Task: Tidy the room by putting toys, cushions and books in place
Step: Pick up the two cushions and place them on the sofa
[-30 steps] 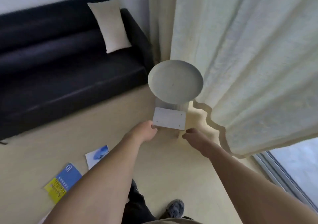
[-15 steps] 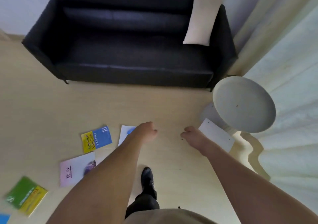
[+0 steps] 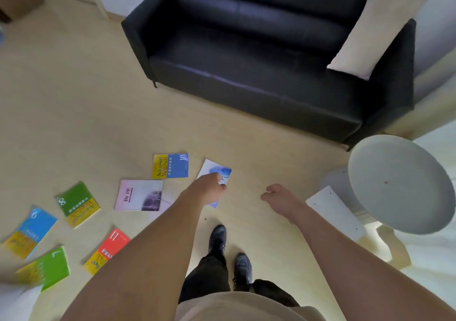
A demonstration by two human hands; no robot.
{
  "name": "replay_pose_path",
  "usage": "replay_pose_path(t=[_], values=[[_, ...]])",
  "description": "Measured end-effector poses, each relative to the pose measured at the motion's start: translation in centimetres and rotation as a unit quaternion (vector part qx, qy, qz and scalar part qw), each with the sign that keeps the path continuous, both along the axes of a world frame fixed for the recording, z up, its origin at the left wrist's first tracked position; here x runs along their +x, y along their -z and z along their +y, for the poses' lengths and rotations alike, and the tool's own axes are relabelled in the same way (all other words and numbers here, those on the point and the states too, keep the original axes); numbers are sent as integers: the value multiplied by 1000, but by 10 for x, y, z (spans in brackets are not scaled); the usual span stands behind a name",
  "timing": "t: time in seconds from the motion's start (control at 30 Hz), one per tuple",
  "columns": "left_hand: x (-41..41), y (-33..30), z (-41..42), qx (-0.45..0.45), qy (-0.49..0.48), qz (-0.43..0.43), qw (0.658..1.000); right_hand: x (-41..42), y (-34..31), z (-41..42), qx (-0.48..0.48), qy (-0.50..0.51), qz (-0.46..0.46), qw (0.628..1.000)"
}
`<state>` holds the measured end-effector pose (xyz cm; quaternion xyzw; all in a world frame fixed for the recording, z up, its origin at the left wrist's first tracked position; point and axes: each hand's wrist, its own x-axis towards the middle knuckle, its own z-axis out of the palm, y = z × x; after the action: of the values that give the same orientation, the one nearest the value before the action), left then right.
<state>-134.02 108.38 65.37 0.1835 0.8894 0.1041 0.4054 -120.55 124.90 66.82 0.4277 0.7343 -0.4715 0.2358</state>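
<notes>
So I'm turning away from the round side table (image 3: pixel 399 185) now; books are coming into view scattered on the floor (image 3: pixel 74 110). Left hand (image 3: pixel 206 190) hangs over the blue-white book (image 3: pixel 217 170), right hand (image 3: pixel 278 197) empty, fingers loosely curled on both.
</notes>
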Motion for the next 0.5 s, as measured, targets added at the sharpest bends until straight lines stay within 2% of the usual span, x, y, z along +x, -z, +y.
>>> replay_pose_path(t=[0.23, 0.5], values=[[33, 6, -47, -9, -51, 8, 999, 20, 12, -28, -14, -32, -5, 999], [63, 13, -101, 6, -51, -16, 999, 39, 20, -84, -12, -36, -24, 999]])
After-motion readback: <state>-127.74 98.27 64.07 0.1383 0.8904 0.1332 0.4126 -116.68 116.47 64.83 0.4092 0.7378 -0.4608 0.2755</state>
